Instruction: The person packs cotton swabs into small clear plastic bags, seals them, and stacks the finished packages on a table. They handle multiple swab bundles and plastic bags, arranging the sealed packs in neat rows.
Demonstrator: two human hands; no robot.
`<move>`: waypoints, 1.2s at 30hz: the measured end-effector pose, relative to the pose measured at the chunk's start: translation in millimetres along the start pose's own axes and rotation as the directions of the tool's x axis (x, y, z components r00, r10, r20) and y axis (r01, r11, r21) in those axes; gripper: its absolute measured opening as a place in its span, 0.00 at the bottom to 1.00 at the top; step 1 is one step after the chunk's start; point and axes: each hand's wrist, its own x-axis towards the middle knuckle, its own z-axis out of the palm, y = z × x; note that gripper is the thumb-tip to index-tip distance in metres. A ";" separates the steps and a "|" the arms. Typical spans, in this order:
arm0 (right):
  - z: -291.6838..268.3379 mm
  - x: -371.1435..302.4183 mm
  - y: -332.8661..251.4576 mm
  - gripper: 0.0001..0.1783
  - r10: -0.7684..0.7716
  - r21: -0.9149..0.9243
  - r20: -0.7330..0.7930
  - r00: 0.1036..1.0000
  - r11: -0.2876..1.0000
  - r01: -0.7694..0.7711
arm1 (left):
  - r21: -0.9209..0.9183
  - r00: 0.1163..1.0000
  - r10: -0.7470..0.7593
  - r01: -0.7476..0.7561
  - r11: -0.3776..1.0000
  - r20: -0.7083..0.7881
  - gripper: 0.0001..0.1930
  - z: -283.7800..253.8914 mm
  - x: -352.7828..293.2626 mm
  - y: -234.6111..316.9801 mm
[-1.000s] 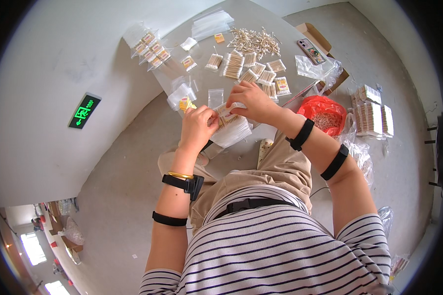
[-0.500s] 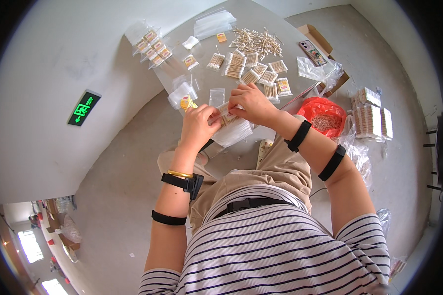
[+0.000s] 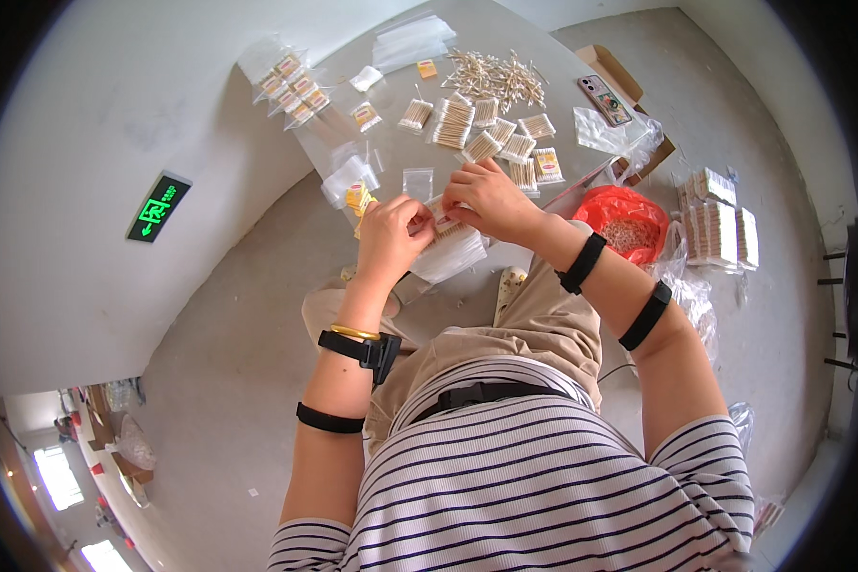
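Both hands meet at the table's near edge over a small clear bag of cotton swabs (image 3: 445, 229) with a printed label inside. My right hand (image 3: 496, 202) has its fingertips closed on the bag's right upper part. At its left edge, my left hand (image 3: 391, 238) is curled with thumb and fingers pinched together; the fingers partly hide what they grip. Beneath the bag lies a stack of clear plastic bags (image 3: 453, 259). An empty clear bag (image 3: 418, 182) lies just beyond. Beside my left hand are yellow cards (image 3: 357, 197).
Bundles of cotton swabs (image 3: 454, 124) and a loose swab pile (image 3: 496, 79) cover the table's middle. Filled packets (image 3: 296, 91) sit at far left. A phone (image 3: 604, 100) lies by a cardboard box (image 3: 658, 162). A red bag (image 3: 623, 224) of swabs stands right, near stacked swab packs (image 3: 713, 234).
My left hand's fingers have curled in tighter at the bag's left side, and the yellow cards show more. My right hand stays almost still on the bag. The view has shifted slightly.
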 end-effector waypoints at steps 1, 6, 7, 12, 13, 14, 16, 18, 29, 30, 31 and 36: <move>-0.5 0.7 -0.7 0.05 -0.008 -0.013 0.003 1.000 1.000 0.008 | -0.016 1.000 -0.005 0.005 1.000 -0.011 0.05 1.0 -0.3 -1.2; 1.6 -0.5 1.2 0.05 -0.020 -0.047 -0.013 1.000 0.999 0.019 | -0.004 1.000 -0.004 0.004 1.000 0.015 0.05 -0.6 2.2 2.2; 1.9 -0.6 1.5 0.05 -0.016 -0.048 -0.017 1.000 0.999 0.015 | -0.019 1.000 0.010 -0.010 1.000 0.011 0.05 0.7 3.2 4.1; 2.0 -1.0 1.8 0.04 -0.011 -0.065 -0.003 1.000 0.998 0.011 | 0.084 0.998 0.049 -0.051 0.995 0.025 0.05 2.2 5.5 7.0; 1.4 -1.8 2.3 0.04 -0.008 -0.058 -0.001 1.000 0.998 0.008 | 0.075 0.998 0.051 -0.053 0.996 0.022 0.05 1.7 5.2 6.8; 0.7 -3.9 4.1 0.04 -0.018 -0.067 -0.022 1.000 0.998 0.017 | 0.065 0.998 0.053 -0.054 0.996 0.019 0.05 2.0 4.9 6.4; -0.4 -8.3 8.5 0.05 -0.039 -0.087 -0.064 0.997 0.996 0.034 | -0.009 1.000 0.000 0.000 1.000 0.007 0.05 3.7 3.5 3.3; -2.2 -8.7 8.8 0.05 -0.046 -0.104 -0.054 0.997 0.994 0.041 | -0.062 0.999 -0.033 0.033 0.998 0.004 0.04 4.9 2.3 1.1; -1.9 -15.1 10.5 0.05 0.035 -0.035 -0.081 0.996 0.999 -0.038 | -0.154 0.995 -0.102 0.104 0.983 0.025 0.04 6.2 1.4 -0.1; -3.7 -15.6 10.9 0.05 0.058 -0.017 -0.077 0.995 0.998 -0.059 | -0.161 0.994 -0.107 0.109 0.981 0.022 0.05 5.9 0.8 0.1; -5.3 -15.9 10.8 0.05 0.081 0.000 -0.073 0.994 0.997 -0.081 | -0.169 0.994 -0.111 0.113 0.979 0.020 0.05 5.2 -0.5 0.3; -6.2 -13.2 7.3 0.04 0.100 0.025 -0.053 0.994 0.995 -0.099 | -0.132 0.995 -0.095 0.097 0.987 0.017 0.05 1.5 -1.6 2.5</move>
